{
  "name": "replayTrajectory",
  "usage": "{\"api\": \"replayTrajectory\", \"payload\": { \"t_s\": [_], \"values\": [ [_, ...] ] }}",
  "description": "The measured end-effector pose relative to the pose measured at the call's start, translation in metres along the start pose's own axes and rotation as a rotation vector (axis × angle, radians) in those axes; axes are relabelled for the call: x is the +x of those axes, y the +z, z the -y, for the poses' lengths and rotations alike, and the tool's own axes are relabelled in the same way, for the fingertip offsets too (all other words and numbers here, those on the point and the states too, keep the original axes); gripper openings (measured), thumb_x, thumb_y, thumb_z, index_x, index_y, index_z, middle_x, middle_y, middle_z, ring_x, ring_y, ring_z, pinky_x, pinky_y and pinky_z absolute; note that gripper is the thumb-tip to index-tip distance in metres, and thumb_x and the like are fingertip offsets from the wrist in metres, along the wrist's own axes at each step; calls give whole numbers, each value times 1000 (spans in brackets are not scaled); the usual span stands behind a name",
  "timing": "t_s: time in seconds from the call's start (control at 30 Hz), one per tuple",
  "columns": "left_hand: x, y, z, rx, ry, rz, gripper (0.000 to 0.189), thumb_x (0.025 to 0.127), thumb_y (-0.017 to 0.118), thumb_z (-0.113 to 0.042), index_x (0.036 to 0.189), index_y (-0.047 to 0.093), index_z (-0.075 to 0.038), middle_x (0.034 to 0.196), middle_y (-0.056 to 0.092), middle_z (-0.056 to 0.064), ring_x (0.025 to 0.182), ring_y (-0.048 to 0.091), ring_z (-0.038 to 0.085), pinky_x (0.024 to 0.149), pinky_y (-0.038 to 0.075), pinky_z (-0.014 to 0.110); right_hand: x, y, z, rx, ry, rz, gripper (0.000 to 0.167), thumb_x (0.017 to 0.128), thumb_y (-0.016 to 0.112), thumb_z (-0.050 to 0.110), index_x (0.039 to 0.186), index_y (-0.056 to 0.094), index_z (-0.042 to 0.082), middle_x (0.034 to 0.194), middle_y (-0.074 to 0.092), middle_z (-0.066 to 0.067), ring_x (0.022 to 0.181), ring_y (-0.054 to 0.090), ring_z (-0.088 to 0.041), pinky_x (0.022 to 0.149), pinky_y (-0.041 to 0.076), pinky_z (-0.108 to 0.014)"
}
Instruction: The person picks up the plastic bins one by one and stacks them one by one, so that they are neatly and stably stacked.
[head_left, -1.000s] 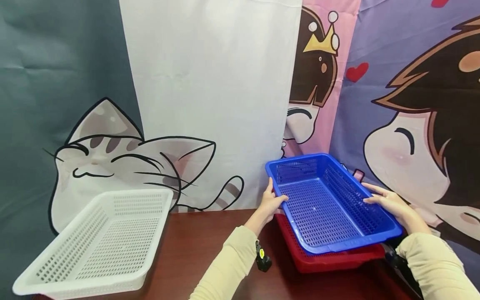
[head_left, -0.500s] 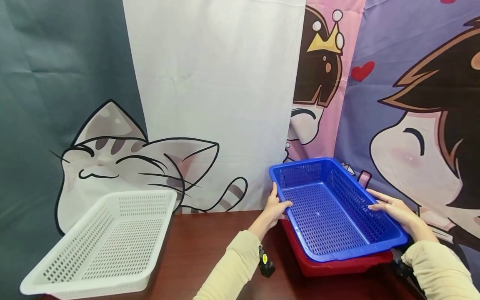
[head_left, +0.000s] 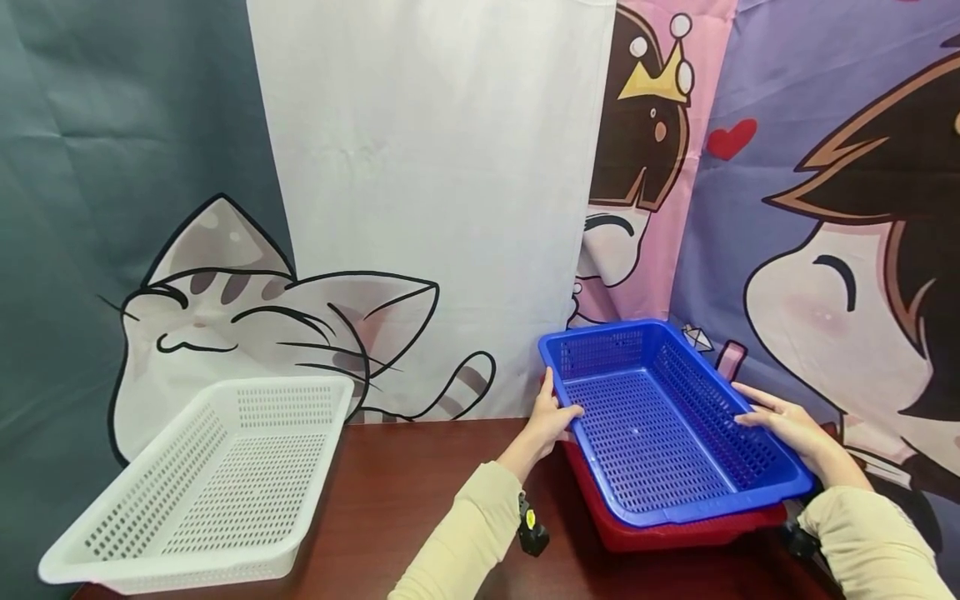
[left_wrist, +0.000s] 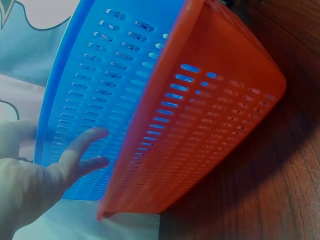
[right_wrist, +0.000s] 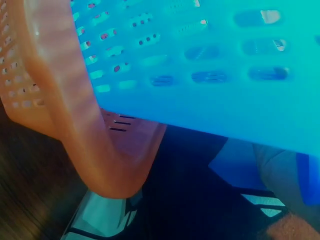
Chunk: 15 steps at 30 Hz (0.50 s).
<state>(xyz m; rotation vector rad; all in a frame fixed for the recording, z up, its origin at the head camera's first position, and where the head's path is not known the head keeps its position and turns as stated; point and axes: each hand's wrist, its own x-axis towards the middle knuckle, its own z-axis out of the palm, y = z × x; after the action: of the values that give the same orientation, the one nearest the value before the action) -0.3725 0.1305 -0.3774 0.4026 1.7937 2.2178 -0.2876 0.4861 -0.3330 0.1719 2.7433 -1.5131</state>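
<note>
L hand (head_left: 546, 422) + R hand (head_left: 797, 433) part-curled, gripping opp. long rims of blue rect. perforated plastic basket (head_left: 641, 437), lower right of frame, partly in red perforated plastic basket (head_left: 663, 537).

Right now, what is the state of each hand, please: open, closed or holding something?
Left hand: holding the blue basket by one side rim.
Right hand: holding its opposite rim.

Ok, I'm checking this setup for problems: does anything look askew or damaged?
Only the blue basket stands out: it sits high and askew over the red basket, not fully nested, though left hand and right hand hold it. No damage shows.
</note>
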Motion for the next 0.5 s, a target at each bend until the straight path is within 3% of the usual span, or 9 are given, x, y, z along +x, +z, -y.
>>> {"api": "replayTrajectory", "payload": {
  "t_s": [0.27, 0.5],
  "values": [
    [4, 0, 6, -6, -6, 7, 98, 86, 55, 10, 158, 0, -26, 140, 49, 31, 103, 66, 46, 73, 60, 50, 7, 0, -4, 2, -9, 41, 71, 93, 62, 23, 150, 26, 46, 108, 62, 14, 88, 66, -12, 76, 59, -35],
    [3, -1, 8, 6, -7, -5, 99, 86, 56, 10, 158, 0, -26, 143, 47, 29, 103, 66, 46, 72, 60, 50, 13, 3, -12, -21, -14, 44, 75, 93, 62, 21, 155, 22, 33, 123, 62, -8, 90, 65, -14, 76, 59, -35]
  ]
}}
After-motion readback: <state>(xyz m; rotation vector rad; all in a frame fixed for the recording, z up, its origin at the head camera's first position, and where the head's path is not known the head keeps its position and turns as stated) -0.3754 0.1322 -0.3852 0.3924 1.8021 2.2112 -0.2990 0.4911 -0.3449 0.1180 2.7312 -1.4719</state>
